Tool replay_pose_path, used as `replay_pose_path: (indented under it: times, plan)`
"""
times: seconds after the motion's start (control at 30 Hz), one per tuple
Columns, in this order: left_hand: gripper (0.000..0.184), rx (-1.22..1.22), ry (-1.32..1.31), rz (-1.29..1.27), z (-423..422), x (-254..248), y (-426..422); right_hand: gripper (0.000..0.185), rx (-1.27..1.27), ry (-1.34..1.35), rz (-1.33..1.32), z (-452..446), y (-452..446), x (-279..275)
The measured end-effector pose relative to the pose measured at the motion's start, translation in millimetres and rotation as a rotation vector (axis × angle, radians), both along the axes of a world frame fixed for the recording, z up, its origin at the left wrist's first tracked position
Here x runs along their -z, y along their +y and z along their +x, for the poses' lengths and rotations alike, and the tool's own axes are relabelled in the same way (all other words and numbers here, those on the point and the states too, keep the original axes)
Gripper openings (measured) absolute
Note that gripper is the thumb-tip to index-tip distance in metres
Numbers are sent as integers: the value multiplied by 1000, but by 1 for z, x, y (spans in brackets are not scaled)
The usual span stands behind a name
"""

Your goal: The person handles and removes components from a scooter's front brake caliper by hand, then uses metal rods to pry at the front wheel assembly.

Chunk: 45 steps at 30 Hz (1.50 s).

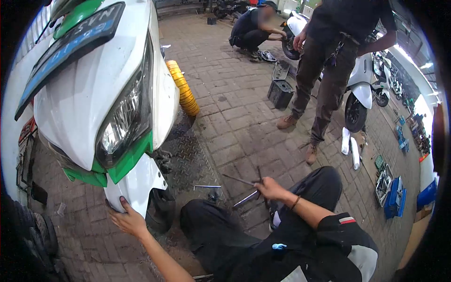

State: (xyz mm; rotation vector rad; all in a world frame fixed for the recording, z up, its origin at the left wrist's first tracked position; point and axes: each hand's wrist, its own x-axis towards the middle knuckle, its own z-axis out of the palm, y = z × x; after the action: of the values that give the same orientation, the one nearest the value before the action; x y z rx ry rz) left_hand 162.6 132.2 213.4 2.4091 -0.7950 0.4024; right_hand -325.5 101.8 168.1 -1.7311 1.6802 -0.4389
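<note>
My left hand (127,220) holds the lower end of the white front fender (137,181) of a white and green scooter (94,98). Its thumb lies on the fender's face and the other fingers are partly hidden at the edge. Below the fender the front tire (160,211) shows in part. Closed above my bent knee, my right hand (272,189) grips a dark multi-armed wrench (238,179), one arm of which has a shiny metal end. A thin L-shaped rod (207,186) lies on the metal plate (188,162) between the scooter and my legs.
A person (324,61) stands ahead to the right, and another person (253,28) squats by a scooter wheel. A black box (280,93), white wrapped parts (350,145) and a blue crate (395,197) are on the brick floor. A yellow roll (182,88) stands beside the scooter.
</note>
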Motion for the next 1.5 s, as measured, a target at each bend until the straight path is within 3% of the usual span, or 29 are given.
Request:
replay_pose_path:
  times: [0.03, 0.1, 0.17, 0.23, 0.3, 0.33, 0.43, 0.57, 0.6, 0.63, 0.67, 0.73, 0.83, 0.9, 1.03, 1.1, 1.23, 1.4, 1.5]
  plan:
    - [73, 23, 13, -25, 5, 2, 0, 36, 1, -7, 12, -1, -5, 1]
    - [72, 52, 28, -39, 7, 3, 1, 33, 161, -326, 92, -9, -22, -1]
    - [72, 107, 83, -82, -7, -9, 2, 29, 282, -446, 208, -12, -45, 6]
    - [72, 116, 41, -63, -5, 1, 3, 26, 405, -567, 316, -15, -61, 37]
    - [72, 120, -11, -59, -6, 2, 3, 23, 548, -878, 477, -20, -85, 89]
    - [75, 103, 29, -21, -7, -1, 4, 23, 549, -884, 475, -24, -89, 112]
    - [81, 113, 84, -31, -18, -20, 7, 27, 749, -456, 677, -43, -94, 202]
    - [93, 105, 153, 33, -15, -26, 5, 32, 385, -192, 490, -108, -108, 374]
    - [95, 118, 207, 34, -17, -32, 7, 30, 447, -262, 571, -86, -90, 276]
    - [98, 129, 205, 46, -15, -34, 7, 27, 513, -327, 649, -50, -67, 140]
    - [98, 136, 205, 48, -14, -39, 7, 27, 520, -329, 649, -68, -84, 156]
    - [101, 205, 292, -77, -10, -45, 5, 39, 143, 20, 391, -112, -116, 208]
    - [89, 326, 404, -191, 8, -43, 0, 36, 191, -37, 331, -102, -134, 75]
    - [75, 438, 482, -350, 24, -28, -5, 39, 34, 112, 198, -107, -147, 26]
    - [74, 324, 534, -306, 7, -33, -3, 39, -318, 356, -73, -111, -132, -74]
    - [72, 255, 541, -225, -12, -41, -2, 37, -366, 376, -115, -109, -107, -114]
    - [72, 176, 392, -107, -18, -6, -3, 37, -405, 373, -56, -99, -66, -161]
    - [77, 229, 147, -81, -65, -17, 2, 43, -431, 319, -43, -106, -53, -125]
    - [78, 216, 219, -104, -57, -17, 2, 51, -409, 602, 163, -97, -49, -120]
